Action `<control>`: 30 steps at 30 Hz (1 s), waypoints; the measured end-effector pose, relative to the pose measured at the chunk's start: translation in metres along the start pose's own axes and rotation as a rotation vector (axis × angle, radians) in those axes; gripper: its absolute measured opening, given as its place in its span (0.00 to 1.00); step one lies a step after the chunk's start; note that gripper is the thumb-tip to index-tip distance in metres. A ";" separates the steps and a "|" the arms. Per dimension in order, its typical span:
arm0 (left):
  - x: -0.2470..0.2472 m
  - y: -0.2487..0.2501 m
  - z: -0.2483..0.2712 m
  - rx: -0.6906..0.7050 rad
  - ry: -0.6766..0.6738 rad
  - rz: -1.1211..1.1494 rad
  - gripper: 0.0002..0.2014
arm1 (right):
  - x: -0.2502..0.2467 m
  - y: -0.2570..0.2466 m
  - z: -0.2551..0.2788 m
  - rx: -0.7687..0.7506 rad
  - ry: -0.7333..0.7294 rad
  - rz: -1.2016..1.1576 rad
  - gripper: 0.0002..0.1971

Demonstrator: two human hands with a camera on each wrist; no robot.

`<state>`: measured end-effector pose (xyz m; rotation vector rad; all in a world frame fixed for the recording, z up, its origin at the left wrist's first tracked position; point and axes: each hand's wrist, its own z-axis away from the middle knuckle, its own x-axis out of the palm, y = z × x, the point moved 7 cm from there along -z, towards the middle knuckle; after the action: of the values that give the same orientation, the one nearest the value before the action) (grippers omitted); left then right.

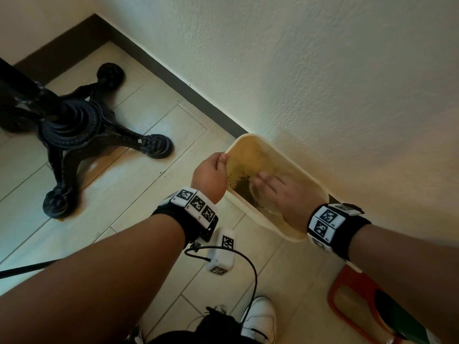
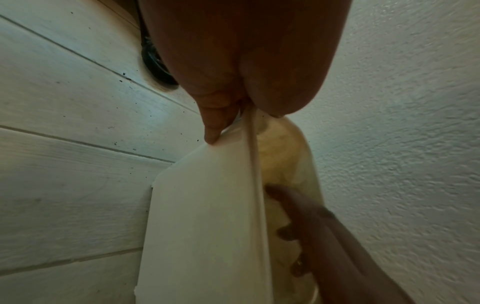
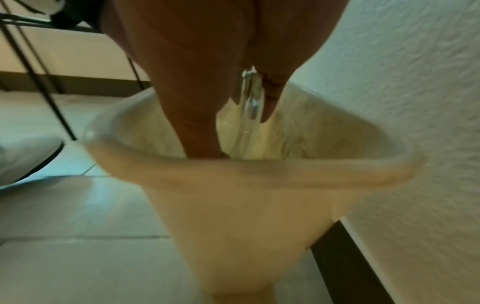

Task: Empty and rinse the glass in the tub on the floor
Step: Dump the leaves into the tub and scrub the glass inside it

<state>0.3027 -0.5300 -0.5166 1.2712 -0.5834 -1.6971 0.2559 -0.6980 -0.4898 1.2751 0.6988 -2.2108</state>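
Left hand point(image 1: 211, 175) pinches the near-left rim of the cream tub point(image 1: 311, 181), thumb inside, fingers point(image 2: 215, 125) curled outside: grip narrow, clamped on the rim. Right hand point(image 1: 280, 192) reaches down into the tub at centre-right of the head view, fingers around the clear glass point(image 3: 250, 107), which sits low inside, partly in yellowish water; exact grip is blurred, but the fingers close on the glass wall. Dark sediment point(image 1: 242, 186) lies along the tub's left inner side. Tub stands on the tiled floor point(image 1: 139, 184) against the wall point(image 1: 323, 70). Black iron table base point(image 1: 69, 130) at left; white shoe point(image 1: 260, 319) at bottom.
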 end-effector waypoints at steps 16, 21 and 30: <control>0.003 -0.003 0.002 -0.003 -0.004 -0.026 0.19 | 0.009 -0.003 -0.001 0.038 -0.006 -0.030 0.44; 0.004 -0.003 0.005 -0.009 -0.019 -0.027 0.18 | 0.004 0.010 -0.002 0.128 0.064 -0.119 0.60; 0.003 -0.002 0.009 0.003 -0.001 -0.041 0.19 | -0.007 -0.007 0.007 0.021 0.049 -0.071 0.41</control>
<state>0.2939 -0.5326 -0.5163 1.2927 -0.5639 -1.7308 0.2497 -0.6963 -0.4796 1.3385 0.7524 -2.2551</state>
